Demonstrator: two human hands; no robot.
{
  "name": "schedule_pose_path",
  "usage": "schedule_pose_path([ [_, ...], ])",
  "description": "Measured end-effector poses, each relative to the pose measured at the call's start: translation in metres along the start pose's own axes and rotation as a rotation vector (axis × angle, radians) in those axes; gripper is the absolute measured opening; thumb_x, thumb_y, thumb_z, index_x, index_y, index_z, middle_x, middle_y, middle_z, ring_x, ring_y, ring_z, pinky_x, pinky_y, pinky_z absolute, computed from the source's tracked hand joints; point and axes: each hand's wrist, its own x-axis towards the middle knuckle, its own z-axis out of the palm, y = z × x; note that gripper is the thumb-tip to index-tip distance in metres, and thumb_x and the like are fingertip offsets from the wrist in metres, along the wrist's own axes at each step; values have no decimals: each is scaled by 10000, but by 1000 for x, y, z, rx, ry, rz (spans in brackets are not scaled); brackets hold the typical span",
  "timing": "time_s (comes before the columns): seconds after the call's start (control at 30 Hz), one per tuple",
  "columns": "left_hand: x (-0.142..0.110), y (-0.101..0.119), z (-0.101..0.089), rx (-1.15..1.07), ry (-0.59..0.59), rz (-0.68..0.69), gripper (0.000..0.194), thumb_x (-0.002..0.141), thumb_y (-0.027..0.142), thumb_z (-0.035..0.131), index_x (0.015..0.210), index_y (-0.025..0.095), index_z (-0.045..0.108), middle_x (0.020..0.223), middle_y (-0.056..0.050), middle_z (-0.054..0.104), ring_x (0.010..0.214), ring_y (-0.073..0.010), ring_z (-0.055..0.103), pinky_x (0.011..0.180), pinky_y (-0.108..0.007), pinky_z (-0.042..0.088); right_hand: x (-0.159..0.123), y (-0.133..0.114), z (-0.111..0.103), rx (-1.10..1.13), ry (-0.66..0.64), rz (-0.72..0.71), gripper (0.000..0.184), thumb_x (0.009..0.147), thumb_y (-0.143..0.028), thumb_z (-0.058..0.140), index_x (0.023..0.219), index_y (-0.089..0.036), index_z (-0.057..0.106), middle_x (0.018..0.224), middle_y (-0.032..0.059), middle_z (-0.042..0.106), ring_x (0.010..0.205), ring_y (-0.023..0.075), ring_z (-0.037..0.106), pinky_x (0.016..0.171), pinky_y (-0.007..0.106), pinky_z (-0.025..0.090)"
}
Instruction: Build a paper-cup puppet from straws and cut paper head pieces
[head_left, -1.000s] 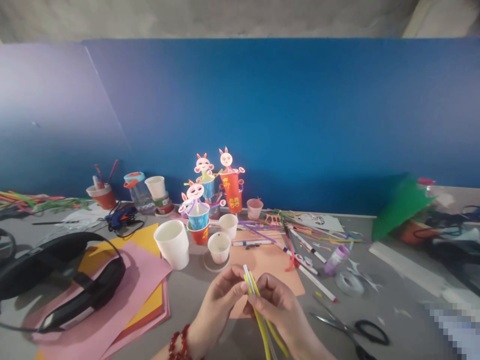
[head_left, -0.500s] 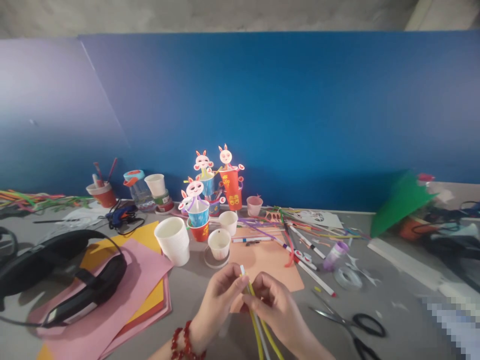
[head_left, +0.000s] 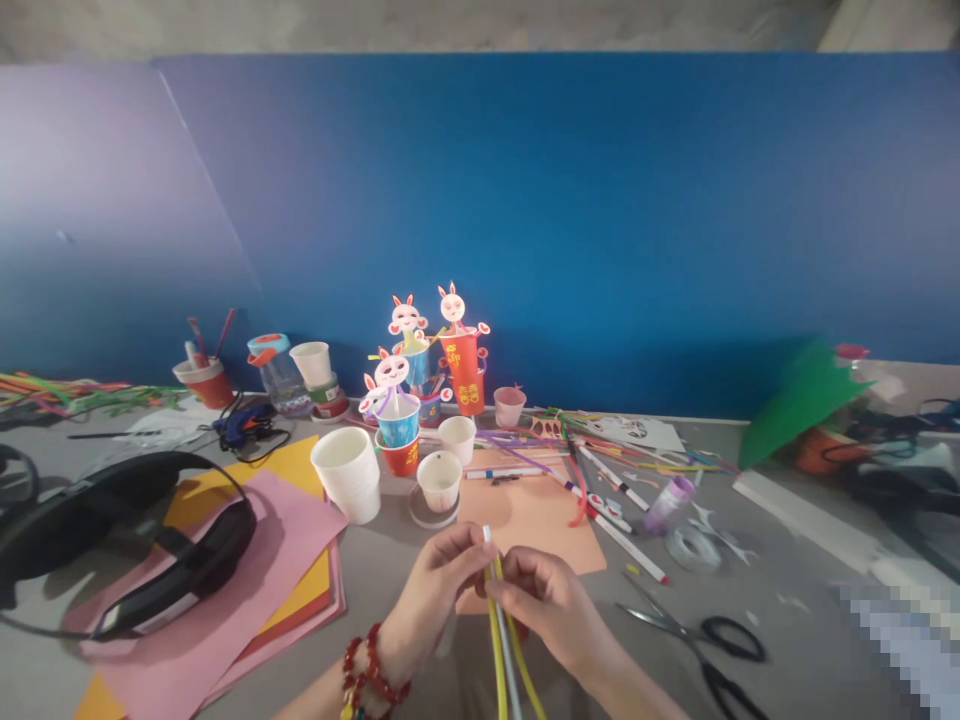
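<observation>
My left hand (head_left: 441,582), with a red bead bracelet (head_left: 375,668) at its wrist, pinches the top of a white pipe cleaner (head_left: 507,650) just under its tip. Close against it, my right hand (head_left: 551,600) has thumb and fingers closed on the yellow pipe cleaners (head_left: 496,640), which run alongside the white one. The strands hang down between both palms and leave the view at the bottom edge. Behind my fingers lies a sheet of peach paper (head_left: 525,520). Open black-handled scissors (head_left: 686,635) rest to the right of my right hand.
Stacked white cups (head_left: 347,474) and a small cup (head_left: 439,482) stand ahead. Rabbit-faced figures sit in a blue cup (head_left: 397,422) and a red cup (head_left: 463,370). Black headphones (head_left: 180,580) lie over coloured paper (head_left: 289,530) at left. Markers (head_left: 630,550) and clear tape (head_left: 694,548) are at right.
The strands now hang more upright, their lower ends shifted left. My hands stay close together in the same grip. The whole view has shifted slightly.
</observation>
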Motion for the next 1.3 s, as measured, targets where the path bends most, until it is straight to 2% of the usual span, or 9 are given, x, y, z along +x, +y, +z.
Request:
schedule_pose_path([
  [0.13,1,-2,1,-40,-33,-25,288,786,406,748,741,146,632,665,22,550,604,-97,489,601,-216,427,-1,2,-1,9,18,-26,461,752,-568,699,631,-203,446,512,-70,446,439,72,400,432,198,317],
  [0.23,3,-2,0,24,-40,29,289,752,383,784,716,148,621,630,34,540,579,-84,464,569,-193,390,1,4,-2,-9,29,0,456,741,-578,697,638,-199,464,511,-67,446,433,74,397,422,200,305],
  [0.4,4,-3,-3,73,32,91,299,735,344,801,644,153,590,575,51,501,545,-69,411,533,-175,350,3,6,-2,-27,-5,34,437,717,-552,727,664,-191,486,546,-67,445,459,74,394,438,199,314],
  [0.53,3,-6,-3,11,35,22,276,787,412,750,758,164,630,663,34,531,587,-87,476,580,-199,423,5,9,-3,-5,-1,-10,438,735,-547,715,651,-201,459,532,-76,418,465,76,380,446,201,309],
  [0.67,3,-9,-3,-33,3,-17,346,829,507,672,862,163,671,735,0,570,664,-129,543,633,-246,476,6,11,-6,-17,18,-31,434,758,-540,702,652,-204,448,528,-74,428,466,82,392,451,204,307],
  [0.87,3,-6,-3,34,15,53,244,731,335,806,710,146,652,690,12,585,658,-112,512,657,-218,434,5,11,-3,-68,28,-42,416,755,-522,717,657,-198,476,554,-69,417,496,91,409,467,207,327],
  [1.0,2,-5,-1,80,58,116,236,722,331,807,699,151,655,668,20,569,653,-113,482,642,-217,402,5,10,-2,-88,24,-47,420,766,-541,702,669,-190,494,579,-56,438,511,96,419,474,212,342],
  [1.13,2,-5,1,82,51,93,251,707,354,813,722,154,664,686,16,576,655,-117,485,642,-225,403,5,10,-2,-96,41,-74,442,763,-556,703,653,-190,481,578,-61,419,525,94,410,488,213,335],
  [1.3,3,-5,2,59,91,70,290,673,344,839,655,156,619,613,47,520,581,-86,429,564,-192,359,6,13,-1,-53,-5,-4,481,734,-627,691,671,-204,471,563,-65,426,495,101,428,473,222,364],
])
